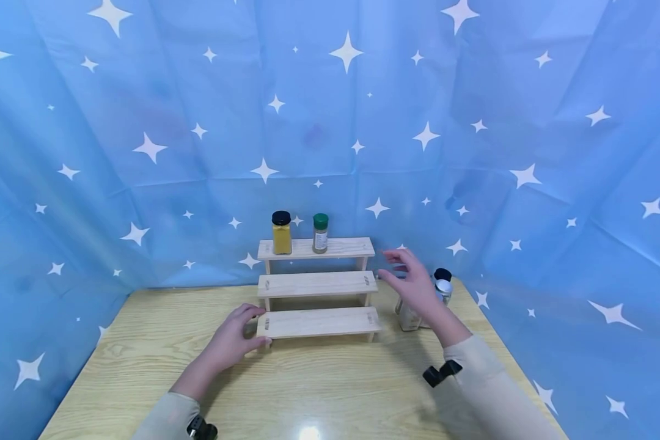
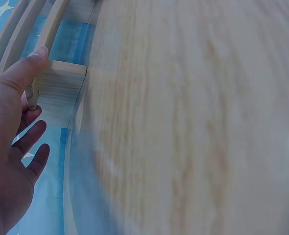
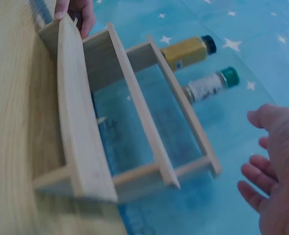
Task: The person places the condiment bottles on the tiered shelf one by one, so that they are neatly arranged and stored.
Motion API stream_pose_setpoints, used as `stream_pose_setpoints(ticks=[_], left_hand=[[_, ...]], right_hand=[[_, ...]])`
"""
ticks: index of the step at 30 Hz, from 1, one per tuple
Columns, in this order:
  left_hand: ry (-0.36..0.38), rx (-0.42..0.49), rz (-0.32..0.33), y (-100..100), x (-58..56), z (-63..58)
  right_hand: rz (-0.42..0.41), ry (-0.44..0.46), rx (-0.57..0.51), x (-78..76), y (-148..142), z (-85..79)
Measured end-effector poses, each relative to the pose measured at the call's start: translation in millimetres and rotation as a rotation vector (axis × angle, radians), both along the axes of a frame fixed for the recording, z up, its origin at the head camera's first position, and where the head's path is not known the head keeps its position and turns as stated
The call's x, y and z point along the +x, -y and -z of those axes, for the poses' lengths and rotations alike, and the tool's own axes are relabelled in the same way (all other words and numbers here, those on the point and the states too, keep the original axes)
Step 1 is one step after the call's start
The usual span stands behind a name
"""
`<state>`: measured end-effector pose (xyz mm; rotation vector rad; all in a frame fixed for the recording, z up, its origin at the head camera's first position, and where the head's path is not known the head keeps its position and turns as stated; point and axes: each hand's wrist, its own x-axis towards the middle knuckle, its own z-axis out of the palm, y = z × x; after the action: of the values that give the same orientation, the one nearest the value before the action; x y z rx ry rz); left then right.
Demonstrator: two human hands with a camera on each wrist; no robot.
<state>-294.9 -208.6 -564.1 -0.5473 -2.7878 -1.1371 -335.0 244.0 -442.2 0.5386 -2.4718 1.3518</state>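
Note:
A three-step wooden spice rack [image 1: 319, 322] stands on the table, with a yellow-filled, black-capped jar [image 1: 282, 235] and a green-capped spice jar [image 1: 320, 235] upright on its top step. My left hand [image 1: 230, 340] pinches the left end of the lowest step. In the left wrist view its thumb [image 2: 27, 68] lies over the board while the other fingers are below and beside it. Just off the rack's right side hovers my right hand [image 1: 414, 288], holding nothing. Its fingers are loosely bent and apart from the thumb, as the right wrist view also shows.
Several jars stand at the right of the table, partly hidden behind my right hand and forearm; one has a black cap [image 1: 442, 274], another a silver cap [image 1: 443, 286]. A blue star-patterned curtain [image 1: 319, 122] hangs behind the wooden table [image 1: 330, 391] and along its sides.

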Motion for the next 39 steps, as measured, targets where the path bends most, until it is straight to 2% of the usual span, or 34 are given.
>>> stream_pose_setpoints(ticks=[6, 12, 17, 22, 26, 33, 39], left_hand=[[0.007, -0.003, -0.006, -1, 0.2, -0.7], [0.009, -0.002, -0.015, -1, 0.0, -1.9], [0.013, -0.008, -0.018, -1, -0.2, -1.0], [0.012, -0.010, -0.022, -2, 0.1, -1.0], [0.007, -0.008, -0.022, -1, 0.2, -0.2], [0.004, -0.006, -0.015, -1, 0.3, 0.7], [0.006, -0.010, -0.018, -1, 0.3, -0.2]], right_hand=[[0.085, -0.047, 0.079, 20.6, -32, 14.5], [0.122, -0.068, 0.136, 28.9, -52, 27.5], [0.113, -0.081, 0.198, 30.3, -64, 37.1], [0.096, -0.152, 0.289, 28.4, -70, 46.0], [0.095, -0.166, 0.342, 26.8, -73, 51.9], [0.103, -0.150, 0.392, 27.7, -76, 56.8], [0.110, -0.210, 0.456, 25.4, -77, 60.7]])
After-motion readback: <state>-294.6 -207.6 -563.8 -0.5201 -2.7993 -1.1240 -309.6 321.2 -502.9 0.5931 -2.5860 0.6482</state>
